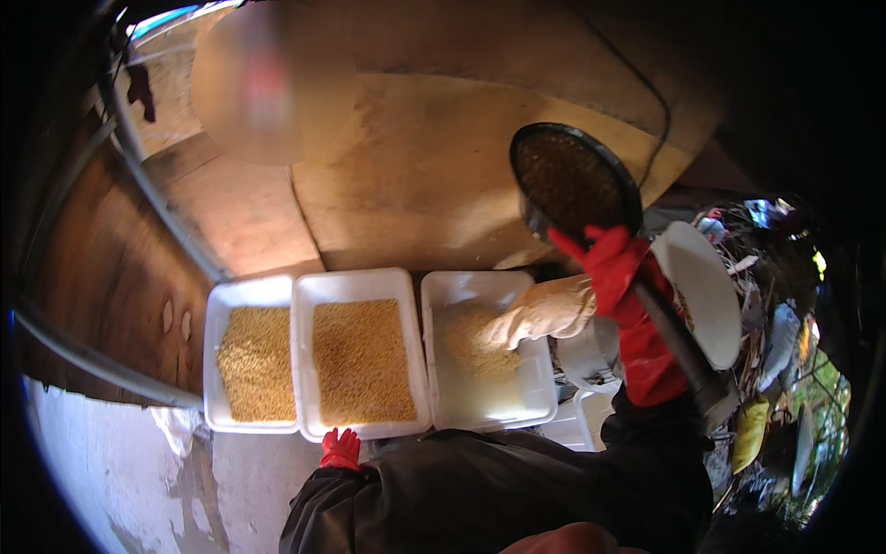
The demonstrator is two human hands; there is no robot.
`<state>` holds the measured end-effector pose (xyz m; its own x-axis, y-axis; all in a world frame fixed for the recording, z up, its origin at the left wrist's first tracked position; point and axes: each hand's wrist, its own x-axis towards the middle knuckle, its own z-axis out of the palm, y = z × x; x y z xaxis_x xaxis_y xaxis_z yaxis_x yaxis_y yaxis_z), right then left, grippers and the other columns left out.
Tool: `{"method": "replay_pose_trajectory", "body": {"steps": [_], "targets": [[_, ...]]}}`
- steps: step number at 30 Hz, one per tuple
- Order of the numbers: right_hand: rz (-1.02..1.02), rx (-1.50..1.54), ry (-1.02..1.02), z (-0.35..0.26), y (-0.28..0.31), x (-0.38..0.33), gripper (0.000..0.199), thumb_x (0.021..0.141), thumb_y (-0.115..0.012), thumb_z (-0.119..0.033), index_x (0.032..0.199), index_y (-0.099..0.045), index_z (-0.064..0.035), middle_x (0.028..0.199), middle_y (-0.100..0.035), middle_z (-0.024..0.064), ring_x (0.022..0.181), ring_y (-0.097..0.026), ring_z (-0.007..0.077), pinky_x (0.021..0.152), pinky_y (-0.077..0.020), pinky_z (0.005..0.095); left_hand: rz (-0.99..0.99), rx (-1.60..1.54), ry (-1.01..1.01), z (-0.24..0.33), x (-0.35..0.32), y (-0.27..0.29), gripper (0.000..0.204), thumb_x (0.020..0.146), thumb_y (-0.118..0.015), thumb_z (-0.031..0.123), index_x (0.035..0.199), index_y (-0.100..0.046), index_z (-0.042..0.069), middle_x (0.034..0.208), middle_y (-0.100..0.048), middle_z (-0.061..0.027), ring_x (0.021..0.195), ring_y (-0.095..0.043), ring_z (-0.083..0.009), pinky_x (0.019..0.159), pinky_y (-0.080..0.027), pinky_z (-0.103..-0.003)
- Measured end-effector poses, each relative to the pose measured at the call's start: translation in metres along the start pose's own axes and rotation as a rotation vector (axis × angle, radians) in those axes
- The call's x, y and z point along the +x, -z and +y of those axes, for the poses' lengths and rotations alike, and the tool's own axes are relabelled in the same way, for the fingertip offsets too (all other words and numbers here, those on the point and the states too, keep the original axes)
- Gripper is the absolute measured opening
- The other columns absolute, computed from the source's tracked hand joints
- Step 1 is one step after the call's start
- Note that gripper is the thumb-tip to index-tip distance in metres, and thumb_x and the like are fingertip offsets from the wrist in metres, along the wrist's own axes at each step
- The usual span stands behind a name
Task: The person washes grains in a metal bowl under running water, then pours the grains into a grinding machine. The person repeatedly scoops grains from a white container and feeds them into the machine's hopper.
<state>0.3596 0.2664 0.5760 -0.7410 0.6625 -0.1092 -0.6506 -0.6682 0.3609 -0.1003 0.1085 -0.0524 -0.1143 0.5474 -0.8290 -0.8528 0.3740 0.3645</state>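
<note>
My right hand [620, 277], in a red rubber glove, is closed on the long thick handle [669, 332] of a large round dark ladle [568, 180]. The ladle's bowl is raised beyond the trays, with brown wet-looking contents inside. Beside it, a pale beige shape [544, 309] reaches down to the grain in the right white tray [544, 388]; whether it is a glove, cloth or sack I cannot tell. My left hand [341, 450], also red-gloved, is at the near rim of the middle white tray [305, 369], fingers stretched out. Yellow grain [365, 360] fills that tray's bottom.
Another white tray [210, 369] of grain stands at the left. Wooden boards [415, 157] rise behind the trays, and a metal pipe [171, 208] runs along the left. White tubs [706, 295] and scattered debris [780, 342] lie at the right.
</note>
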Motion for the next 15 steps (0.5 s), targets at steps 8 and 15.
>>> {"method": "replay_pose_trajectory", "body": {"steps": [8,15], "targets": [[-0.077,-0.199,0.266,-0.037,-0.076,-0.145,0.053,0.104,-0.043,-0.026,0.151,-0.025,-0.0108,0.092,-0.068,0.0084,0.069,-0.067,0.0193,0.07,-0.058,0.0286,-0.036,0.138,-0.087,-0.022,-0.007,-0.078,0.061,0.097,-0.041,0.052,0.15,-0.029,0.024,0.153,-0.036,-0.0127,0.138,-0.039,-0.0295,0.107,-0.04,-0.041],[-0.049,-0.155,0.439,-0.103,-0.039,-0.263,0.088,0.084,-0.063,-0.002,0.155,-0.012,-0.0121,0.105,-0.067,0.0086,0.087,-0.068,0.019,0.085,-0.0551,0.0295,-0.05,0.272,-0.03,-0.044,-0.008,-0.094,0.062,0.095,-0.044,0.054,0.148,-0.032,0.024,0.152,-0.038,-0.0096,0.137,-0.04,-0.0272,0.106,-0.04,-0.039]]}}
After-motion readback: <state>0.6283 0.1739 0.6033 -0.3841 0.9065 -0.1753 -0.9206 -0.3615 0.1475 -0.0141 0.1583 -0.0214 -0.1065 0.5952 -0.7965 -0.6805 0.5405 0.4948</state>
